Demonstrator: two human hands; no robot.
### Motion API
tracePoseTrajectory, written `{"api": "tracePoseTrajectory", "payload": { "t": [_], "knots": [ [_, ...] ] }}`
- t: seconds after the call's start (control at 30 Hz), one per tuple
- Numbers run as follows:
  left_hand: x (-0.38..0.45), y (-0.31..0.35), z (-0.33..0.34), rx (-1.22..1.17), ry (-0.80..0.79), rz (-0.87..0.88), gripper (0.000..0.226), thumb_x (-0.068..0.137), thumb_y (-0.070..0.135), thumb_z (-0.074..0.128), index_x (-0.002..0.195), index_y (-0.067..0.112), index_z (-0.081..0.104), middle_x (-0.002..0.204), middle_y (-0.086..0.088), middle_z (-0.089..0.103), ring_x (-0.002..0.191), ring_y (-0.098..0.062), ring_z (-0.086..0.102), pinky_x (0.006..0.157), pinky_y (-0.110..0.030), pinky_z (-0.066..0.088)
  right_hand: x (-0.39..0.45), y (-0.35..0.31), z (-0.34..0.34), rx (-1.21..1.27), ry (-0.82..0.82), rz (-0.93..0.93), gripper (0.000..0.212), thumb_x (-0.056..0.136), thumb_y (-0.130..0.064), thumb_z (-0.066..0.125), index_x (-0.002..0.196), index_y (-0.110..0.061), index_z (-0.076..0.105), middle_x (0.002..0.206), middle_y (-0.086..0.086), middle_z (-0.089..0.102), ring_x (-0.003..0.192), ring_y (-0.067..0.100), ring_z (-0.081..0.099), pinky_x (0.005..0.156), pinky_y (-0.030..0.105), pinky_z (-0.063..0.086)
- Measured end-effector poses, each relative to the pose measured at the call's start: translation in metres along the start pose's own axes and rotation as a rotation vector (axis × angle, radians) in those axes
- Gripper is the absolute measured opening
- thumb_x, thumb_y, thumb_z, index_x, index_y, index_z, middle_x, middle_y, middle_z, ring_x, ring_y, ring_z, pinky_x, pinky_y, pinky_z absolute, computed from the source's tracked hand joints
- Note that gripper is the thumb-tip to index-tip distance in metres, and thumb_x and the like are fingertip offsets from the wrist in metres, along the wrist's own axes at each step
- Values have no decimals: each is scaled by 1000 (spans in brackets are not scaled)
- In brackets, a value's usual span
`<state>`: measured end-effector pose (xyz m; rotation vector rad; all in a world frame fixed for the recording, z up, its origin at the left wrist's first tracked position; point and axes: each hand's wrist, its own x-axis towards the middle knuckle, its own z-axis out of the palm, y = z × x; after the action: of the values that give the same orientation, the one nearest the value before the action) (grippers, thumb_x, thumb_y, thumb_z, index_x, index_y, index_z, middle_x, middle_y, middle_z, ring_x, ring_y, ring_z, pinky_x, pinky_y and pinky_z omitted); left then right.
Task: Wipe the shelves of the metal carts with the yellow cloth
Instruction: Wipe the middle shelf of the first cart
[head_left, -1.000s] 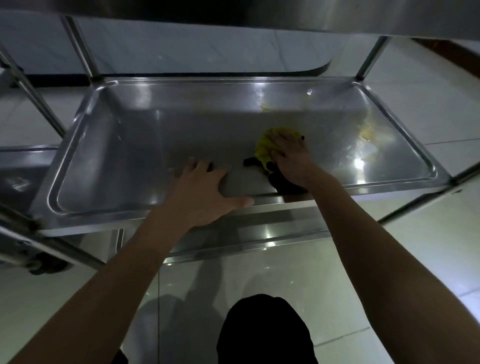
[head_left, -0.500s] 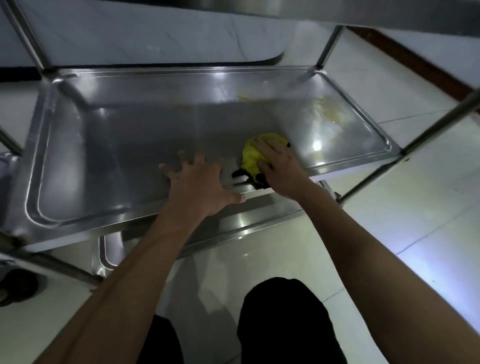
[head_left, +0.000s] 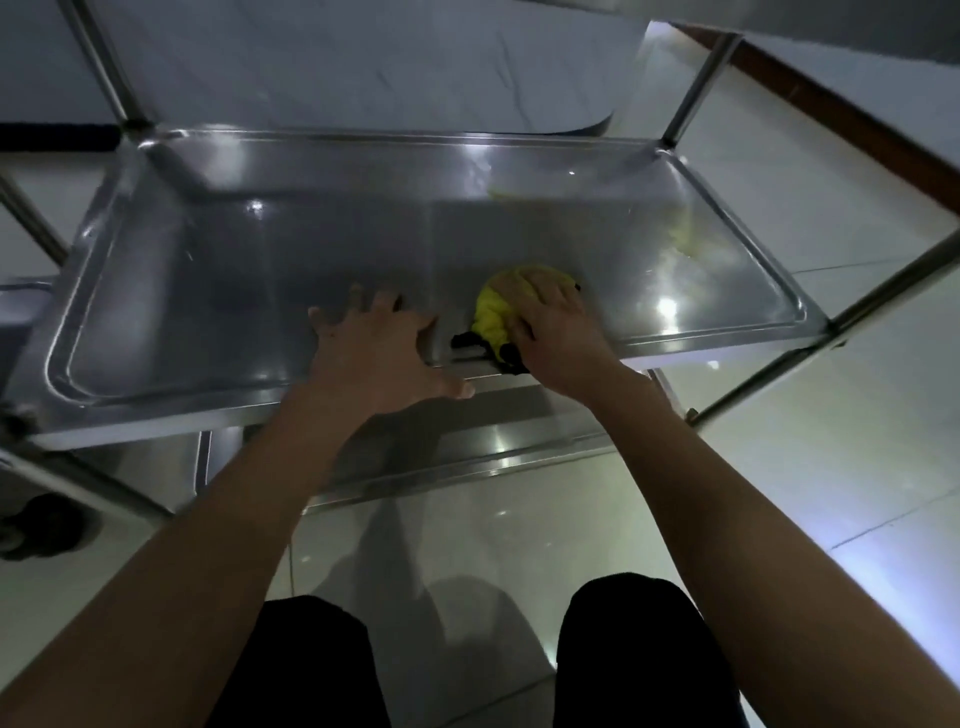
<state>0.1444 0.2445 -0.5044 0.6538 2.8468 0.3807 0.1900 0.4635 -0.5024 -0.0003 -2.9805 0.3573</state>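
Both arms reach forward: left hand (head_left: 376, 353) splayed flat on the shelf (head_left: 208, 270), right hand (head_left: 556, 327) fingers pressing the yellow cloth (head_left: 493, 322).

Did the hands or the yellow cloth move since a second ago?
Hardly. The right hand keeps pressing the yellow cloth near the front rim of the cart shelf; any slide is too small to tell, because the camera itself shifted. The left hand stays spread flat at the front edge. Yellowish smears remain at the far right.
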Motion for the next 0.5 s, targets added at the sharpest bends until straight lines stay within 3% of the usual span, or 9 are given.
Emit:
{"api": "tracePoseTrajectory", "payload": {
  "t": [0.1,0.17,0.23,0.33,0.5],
  "knots": [
    [1,7,-5,73,-22,-68,109,53,107,31,144,48,37,157,-1,33,145,-35,28,112,-65,28,4,16,2,-4,44,-55,52,96,-21,48,147,-24,42,151,8,38,139,34,31,112,47,30],
    [6,22,-11,146,12,-109,102,60,105,17,131,42,54,144,-4,49,134,-34,42,108,-63,33,6,29,4,14,71,-73,51,96,-23,48,147,-24,43,151,7,40,138,32,34,112,44,30],
    [11,51,-8,233,71,-115,84,74,94,28,116,31,64,131,-6,56,126,-33,49,106,-61,36,7,44,4,57,37,-86,51,98,-25,45,148,-26,40,154,7,36,141,31,29,116,43,25],
    [18,102,12,149,125,-86,57,81,78,46,101,28,65,115,-4,57,114,-31,55,92,-44,46,8,76,-3,108,9,-119,52,98,-26,44,150,-27,37,156,6,33,143,31,25,118,43,22],
    [26,135,27,68,155,-244,77,69,90,41,119,36,64,138,2,53,126,-29,52,105,-49,43,5,149,-26,109,5,-117,52,99,-25,45,150,-25,37,157,8,31,142,33,26,117,44,24]
  ]
}}
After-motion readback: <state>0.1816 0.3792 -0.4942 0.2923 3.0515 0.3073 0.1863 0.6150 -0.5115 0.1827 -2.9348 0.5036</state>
